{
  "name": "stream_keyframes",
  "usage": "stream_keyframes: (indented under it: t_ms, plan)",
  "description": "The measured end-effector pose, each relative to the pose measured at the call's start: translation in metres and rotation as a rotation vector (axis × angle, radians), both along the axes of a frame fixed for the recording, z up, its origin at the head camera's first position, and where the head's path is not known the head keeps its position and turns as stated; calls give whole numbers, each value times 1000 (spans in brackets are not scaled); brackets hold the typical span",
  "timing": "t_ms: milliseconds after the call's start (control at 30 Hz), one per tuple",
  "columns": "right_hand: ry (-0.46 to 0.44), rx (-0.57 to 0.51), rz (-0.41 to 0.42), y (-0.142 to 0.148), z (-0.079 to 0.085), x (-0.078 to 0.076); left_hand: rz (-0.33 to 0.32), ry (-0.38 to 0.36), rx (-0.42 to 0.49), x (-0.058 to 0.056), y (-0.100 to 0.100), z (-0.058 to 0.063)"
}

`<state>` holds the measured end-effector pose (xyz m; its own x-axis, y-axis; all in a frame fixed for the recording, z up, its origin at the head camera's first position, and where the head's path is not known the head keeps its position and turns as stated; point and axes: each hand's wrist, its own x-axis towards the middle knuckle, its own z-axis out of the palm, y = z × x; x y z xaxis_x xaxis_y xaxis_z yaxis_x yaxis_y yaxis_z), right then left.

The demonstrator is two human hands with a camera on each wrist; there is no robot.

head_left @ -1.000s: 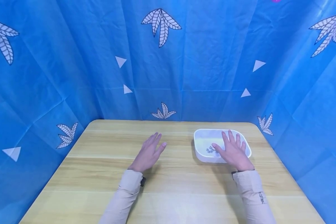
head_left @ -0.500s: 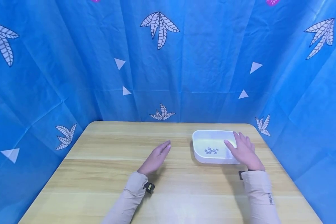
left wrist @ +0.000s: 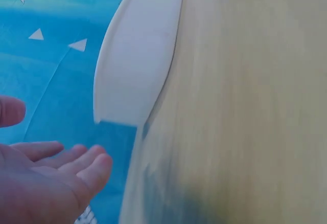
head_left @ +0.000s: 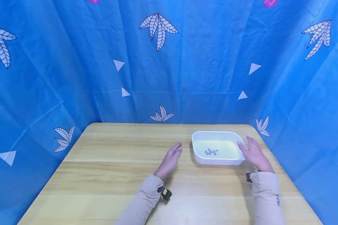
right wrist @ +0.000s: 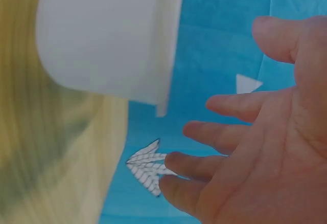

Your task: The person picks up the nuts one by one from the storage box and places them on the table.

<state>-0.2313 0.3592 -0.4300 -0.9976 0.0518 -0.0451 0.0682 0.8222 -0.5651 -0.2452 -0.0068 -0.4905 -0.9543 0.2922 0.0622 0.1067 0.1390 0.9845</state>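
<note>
A white rounded tub [head_left: 228,162] stands on the right half of the table, with several small shiny metal pieces [head_left: 211,152] clustered on its floor. Beside the tub's right end is my right hand [head_left: 256,155], fingers extended, thumb close to the rim. The right wrist view has this hand [right wrist: 255,142] palm toward the tub wall [right wrist: 102,35], a gap between them. To the tub's left my left hand [head_left: 169,160] hovers over the table, holding nothing. In the left wrist view its fingers [left wrist: 92,170] are straight and apart from the tub wall [left wrist: 135,50].
The wooden table [head_left: 115,175] extends well to the left of the tub. A blue curtain [head_left: 208,62] with leaf and triangle prints encloses the back and both sides. Dark straps sit on both wrists, the left one [head_left: 165,193] plainly showing.
My right hand has moved right, from over the tub to beside its right end. My left hand has moved right toward the tub and turned its palm inward.
</note>
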Motion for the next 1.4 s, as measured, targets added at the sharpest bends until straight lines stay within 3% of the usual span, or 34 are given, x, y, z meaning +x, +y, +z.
stream_keyframes:
  t_ms: [200,367,567,767,933,1400]
  plan:
    - [-73,-98,-44,17,-9,-1,3,-130,142,-1,18,-4]
    - [-123,-237,-47,20,-14,-2,-46,-239,298,-3,26,-4]
    - [-126,-359,-18,21,-26,-4,-98,-364,451,-2,34,-6]
    - [-126,-504,4,26,-35,-4,-157,-432,558,-1,40,-7]
    - [-123,-571,30,27,-34,-3,-191,-436,574,-1,43,-8]
    - [-140,-566,45,22,-32,-1,-223,-409,527,8,36,-10]
